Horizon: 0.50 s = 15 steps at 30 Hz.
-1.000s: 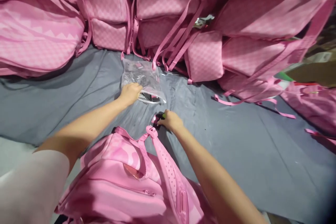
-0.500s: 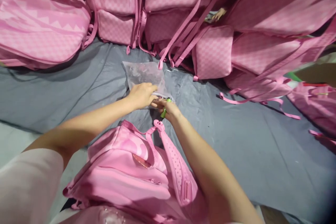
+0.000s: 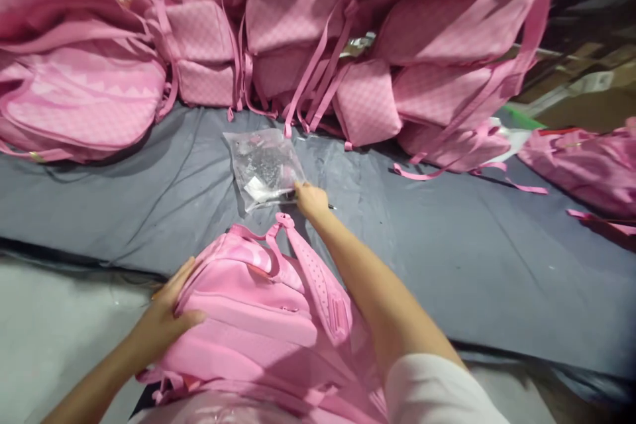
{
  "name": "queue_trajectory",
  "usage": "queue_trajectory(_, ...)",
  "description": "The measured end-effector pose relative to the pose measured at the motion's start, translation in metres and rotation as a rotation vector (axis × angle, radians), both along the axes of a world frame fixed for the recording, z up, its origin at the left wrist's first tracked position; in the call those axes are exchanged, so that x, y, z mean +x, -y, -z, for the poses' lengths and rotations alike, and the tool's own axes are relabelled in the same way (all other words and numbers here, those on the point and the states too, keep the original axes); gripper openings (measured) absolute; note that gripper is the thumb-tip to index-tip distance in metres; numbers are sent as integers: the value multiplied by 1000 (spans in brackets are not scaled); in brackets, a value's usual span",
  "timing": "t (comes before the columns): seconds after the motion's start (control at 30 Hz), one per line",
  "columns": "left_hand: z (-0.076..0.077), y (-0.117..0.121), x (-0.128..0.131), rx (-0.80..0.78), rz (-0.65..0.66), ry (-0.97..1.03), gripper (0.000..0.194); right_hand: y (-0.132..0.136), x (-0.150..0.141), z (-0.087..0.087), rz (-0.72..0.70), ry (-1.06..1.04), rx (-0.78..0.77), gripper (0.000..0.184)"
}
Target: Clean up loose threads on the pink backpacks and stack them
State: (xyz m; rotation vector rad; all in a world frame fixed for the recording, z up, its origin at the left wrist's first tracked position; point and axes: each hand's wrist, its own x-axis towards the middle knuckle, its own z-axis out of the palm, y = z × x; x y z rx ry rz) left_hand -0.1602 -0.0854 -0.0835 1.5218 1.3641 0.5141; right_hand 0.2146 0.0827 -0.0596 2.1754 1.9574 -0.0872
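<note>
A pink backpack [image 3: 238, 324] lies close to my body, its polka-dot strap reaching up over the top. My left hand [image 3: 169, 315] clasps its left edge, thumb on the front and fingers along the side. Out on the grey sheet, my right hand [image 3: 312, 202] is closed at the lower right corner of a clear plastic bag [image 3: 265, 162]. A thin dark tip [image 3: 332, 207] pokes out from under this hand; the rest of that item is hidden. Small dark pieces and a white slip show inside the plastic bag.
Pink checked backpacks [image 3: 365, 103] stand stacked along the far side of the grey sheet [image 3: 447, 245]. Their straps trail onto it. Another pink backpack [image 3: 586, 165] lies at the right. Pale floor [image 3: 64, 324] shows beyond the sheet's near edge.
My left hand has left the plastic bag and moved down to the backpack. My right hand stays by the plastic bag; the green item seen in it before is now out of sight.
</note>
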Motion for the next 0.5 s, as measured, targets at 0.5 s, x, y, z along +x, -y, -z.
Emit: queue_trajectory(0.5,-86,2,49,442,-32,-98,43,168,179,-12,422,52,82,37)
